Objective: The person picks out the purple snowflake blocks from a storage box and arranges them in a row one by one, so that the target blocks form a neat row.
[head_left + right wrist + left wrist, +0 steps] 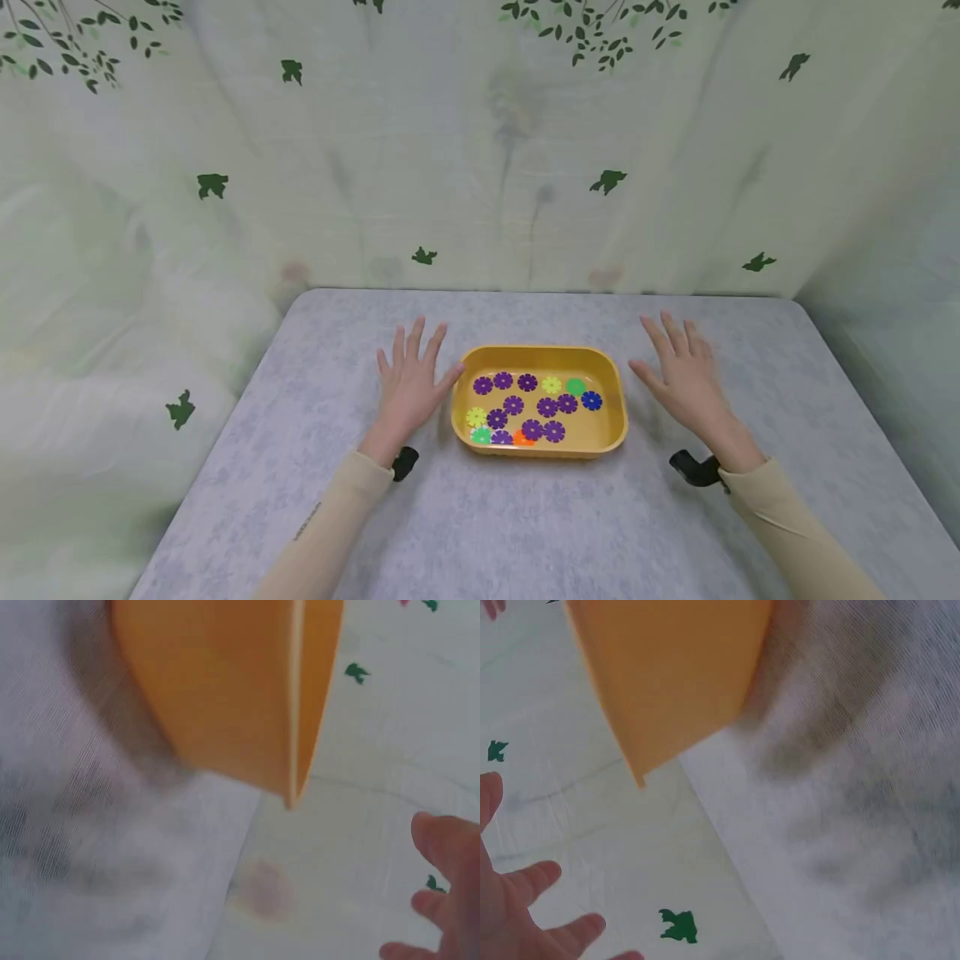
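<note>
A yellow plastic tray (611, 425) sits mid-table, with several flat notched discs inside. Most are purple discs (527, 382); among them lie a yellow disc (551, 385), a green disc (575, 387), a blue disc (592, 401) and, by the near wall, an orange disc (524, 439). My left hand (408, 387) hovers left of the tray, fingers spread, its thumb overlapping the rim in the head view. To the right of the tray, apart from it, is my right hand (688, 379), fingers straight and spread. Both wrist views show the tray's outer wall (682, 667) and bare fingers (442, 840).
The table (540, 525) has a pale blue-grey mottled cover. Behind it and along the sides hangs a light curtain (450, 167) printed with leaves and green birds. A black wrist camera (696, 469) is strapped under the right wrist, another (405, 463) under the left.
</note>
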Demonstrator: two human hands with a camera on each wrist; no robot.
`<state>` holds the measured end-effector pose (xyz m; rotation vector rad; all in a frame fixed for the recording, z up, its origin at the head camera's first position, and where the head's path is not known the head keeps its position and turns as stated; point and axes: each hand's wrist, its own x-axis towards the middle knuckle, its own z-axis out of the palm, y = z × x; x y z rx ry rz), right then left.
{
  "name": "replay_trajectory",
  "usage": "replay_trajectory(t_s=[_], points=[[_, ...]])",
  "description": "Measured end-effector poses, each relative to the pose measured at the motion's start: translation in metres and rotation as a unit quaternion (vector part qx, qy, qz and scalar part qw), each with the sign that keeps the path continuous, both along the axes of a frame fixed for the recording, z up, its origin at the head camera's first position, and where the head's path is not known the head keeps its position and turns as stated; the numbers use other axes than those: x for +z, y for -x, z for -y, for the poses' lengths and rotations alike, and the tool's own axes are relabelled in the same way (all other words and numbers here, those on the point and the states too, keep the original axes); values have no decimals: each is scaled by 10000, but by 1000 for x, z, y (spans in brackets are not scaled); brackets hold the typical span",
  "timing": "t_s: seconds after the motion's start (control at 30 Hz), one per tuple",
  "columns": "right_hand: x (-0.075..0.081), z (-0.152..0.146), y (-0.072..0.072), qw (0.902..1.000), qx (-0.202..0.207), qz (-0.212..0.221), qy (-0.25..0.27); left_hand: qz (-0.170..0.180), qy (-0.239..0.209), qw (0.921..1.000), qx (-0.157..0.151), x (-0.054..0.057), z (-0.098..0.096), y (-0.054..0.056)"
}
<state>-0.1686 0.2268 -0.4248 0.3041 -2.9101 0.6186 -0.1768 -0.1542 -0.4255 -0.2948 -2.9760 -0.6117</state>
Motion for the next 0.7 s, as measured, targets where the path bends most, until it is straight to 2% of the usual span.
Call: replay_trajectory(t_s=[0.07,0.13,0.23,0.33,0.43,0.5,0.57,0.63,0.7], points=[[3,5,2,9984,346,-38,444,171,-791,9962,-309,-1,1,-1],[5,12,4,9928,695,71,976,419,-1651,9834,-631,-3,1,0],[8,23,8,9744,1107,618,1857,899,-2877,9501,-807,-9,2,0],[9,36,12,9475,1389,1475,2472,1289,-3704,9171,-723,-16,1,1],[7,49,16,9186,1662,2312,2742,1629,-4343,8840,-583,-26,-1,2],[3,58,19,9022,1769,2757,2805,1813,-4687,8628,-557,-32,-4,1],[0,64,23,8902,1802,3104,2805,1935,-4962,8444,-571,-37,-6,1],[-5,70,28,8773,1757,3416,2876,1996,-5141,8323,-555,-42,-8,0],[-9,74,34,8654,1738,3699,2899,1993,-5249,8257,-538,-45,-10,-1]])
